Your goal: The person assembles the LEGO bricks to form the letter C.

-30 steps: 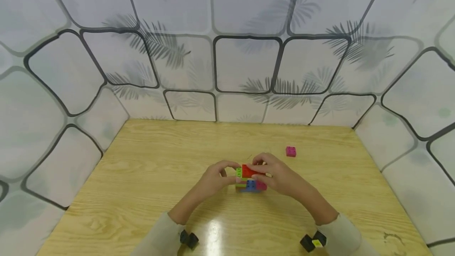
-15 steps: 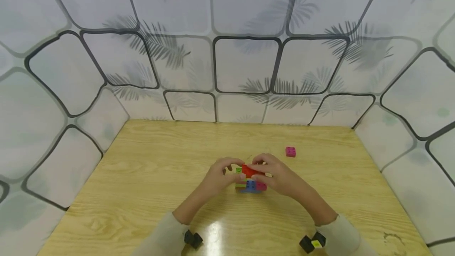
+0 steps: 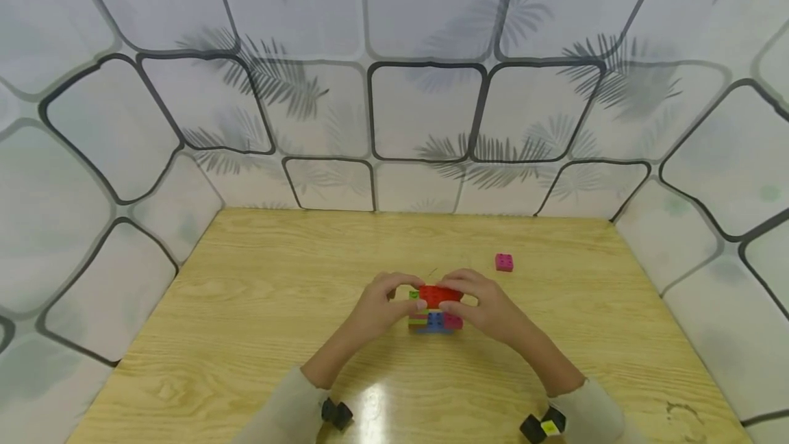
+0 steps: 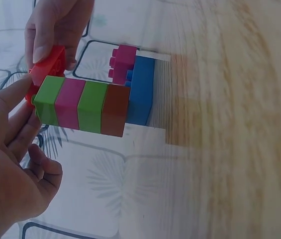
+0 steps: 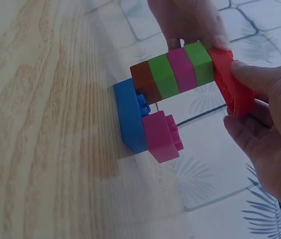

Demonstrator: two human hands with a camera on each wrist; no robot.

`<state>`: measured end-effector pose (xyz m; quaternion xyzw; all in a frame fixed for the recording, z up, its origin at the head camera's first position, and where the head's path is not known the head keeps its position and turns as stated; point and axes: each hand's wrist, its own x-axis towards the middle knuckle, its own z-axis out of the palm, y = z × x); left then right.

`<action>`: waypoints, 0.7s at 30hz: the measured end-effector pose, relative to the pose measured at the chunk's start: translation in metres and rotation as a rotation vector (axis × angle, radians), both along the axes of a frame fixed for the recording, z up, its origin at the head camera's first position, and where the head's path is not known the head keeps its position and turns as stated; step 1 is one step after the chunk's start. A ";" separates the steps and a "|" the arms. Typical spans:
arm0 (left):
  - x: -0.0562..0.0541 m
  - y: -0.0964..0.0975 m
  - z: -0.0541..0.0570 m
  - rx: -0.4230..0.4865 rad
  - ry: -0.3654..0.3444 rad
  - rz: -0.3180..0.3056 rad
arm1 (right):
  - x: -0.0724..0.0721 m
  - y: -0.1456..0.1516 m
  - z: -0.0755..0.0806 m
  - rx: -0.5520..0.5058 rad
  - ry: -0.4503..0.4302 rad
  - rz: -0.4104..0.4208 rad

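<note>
A red building brick (image 3: 439, 297) lies across the top of a small tower, jutting out to the right. Under it, in the left wrist view, are a green brick (image 4: 49, 99), a pink one (image 4: 69, 103), another green one (image 4: 91, 107) and a brown brick (image 4: 114, 110). A long blue brick (image 5: 130, 117) forms the base, with a magenta brick (image 5: 161, 137) on its other end. My left hand (image 3: 372, 310) pinches the red brick's left end between thumb and fingers. The right hand (image 3: 490, 310) grips its right end, thumb in front and fingers behind.
A loose pink brick (image 3: 504, 262) lies on the wooden table (image 3: 277, 279) behind my right hand. Patterned walls (image 3: 425, 115) enclose the table at the back and both sides.
My left hand has moved right, from beside the tower's green brick onto the red brick. The right hand has slid slightly right, baring more of the red brick.
</note>
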<state>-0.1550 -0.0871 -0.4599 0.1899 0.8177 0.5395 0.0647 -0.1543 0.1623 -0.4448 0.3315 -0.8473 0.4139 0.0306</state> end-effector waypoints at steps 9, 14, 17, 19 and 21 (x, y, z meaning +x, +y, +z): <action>-0.001 0.001 -0.002 -0.012 0.017 0.007 | -0.003 0.007 -0.004 -0.022 -0.093 -0.035; -0.001 0.001 -0.002 -0.005 0.008 0.005 | -0.013 0.031 -0.006 -0.071 -0.166 -0.106; 0.000 0.001 -0.003 -0.001 0.012 -0.001 | -0.025 0.049 -0.009 -0.058 -0.153 -0.170; 0.000 0.001 -0.003 0.003 0.012 -0.007 | -0.033 0.062 -0.012 -0.032 -0.129 -0.219; 0.000 0.000 -0.004 0.011 0.010 -0.016 | -0.042 0.075 -0.016 -0.007 -0.113 -0.263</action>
